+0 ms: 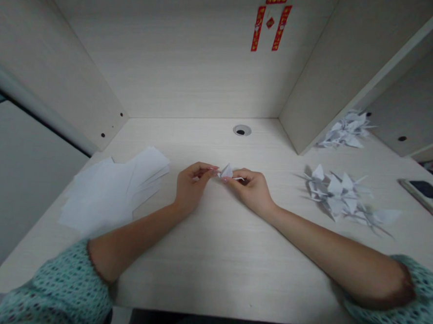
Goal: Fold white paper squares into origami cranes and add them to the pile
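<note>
A small white origami crane is held between my two hands above the middle of the desk. My left hand pinches its left end between thumb and fingertips. On the other side, my right hand grips the right part of the crane, with a thin paper point sticking out by the fingers. The crane's pointed middle stands up between the fingertips; its lower part is hidden by them.
Loose white paper sheets lie fanned out at the left. Folded paper cranes are heaped at the right, with another heap behind by the partition. A phone lies at the far right. A cable hole is near the back panel.
</note>
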Demonstrator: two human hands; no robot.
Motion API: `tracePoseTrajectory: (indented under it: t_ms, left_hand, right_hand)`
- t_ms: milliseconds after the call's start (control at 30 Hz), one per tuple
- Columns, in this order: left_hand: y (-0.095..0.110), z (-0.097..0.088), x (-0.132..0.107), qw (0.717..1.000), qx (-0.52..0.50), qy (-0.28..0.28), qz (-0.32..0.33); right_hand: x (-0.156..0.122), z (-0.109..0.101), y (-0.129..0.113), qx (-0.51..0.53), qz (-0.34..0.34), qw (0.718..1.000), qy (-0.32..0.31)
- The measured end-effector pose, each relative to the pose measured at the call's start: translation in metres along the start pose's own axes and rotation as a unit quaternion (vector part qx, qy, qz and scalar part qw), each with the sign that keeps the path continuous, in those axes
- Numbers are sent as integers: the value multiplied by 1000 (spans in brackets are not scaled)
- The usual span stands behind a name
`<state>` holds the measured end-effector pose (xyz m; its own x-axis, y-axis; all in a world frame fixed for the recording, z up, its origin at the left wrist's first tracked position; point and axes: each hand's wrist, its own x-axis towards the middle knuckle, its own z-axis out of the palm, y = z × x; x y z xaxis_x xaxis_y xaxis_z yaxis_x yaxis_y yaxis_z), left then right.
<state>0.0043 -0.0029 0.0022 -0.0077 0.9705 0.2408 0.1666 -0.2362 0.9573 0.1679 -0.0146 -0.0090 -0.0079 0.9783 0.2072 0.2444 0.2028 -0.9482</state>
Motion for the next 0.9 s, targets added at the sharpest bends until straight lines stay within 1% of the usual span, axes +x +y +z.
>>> tracePoseTrajectory:
  t_ms: [200, 500, 800, 900]
  left_hand:
    - [-3, -2, 0, 1000, 24, -5, 9]
    - [-5, 0, 2, 998, 4, -56, -38]
    - [1, -1, 0, 999, 29, -46, -3]
    - [1, -1, 0, 999, 28, -40, -1]
  right_hand:
    - [0, 1, 3, 4, 12, 1000, 6]
    - [1, 0, 4, 19, 26, 999, 6]
    - [0, 0, 0, 56, 29, 998, 24]
    - [0, 0, -1, 55, 28, 998, 29]
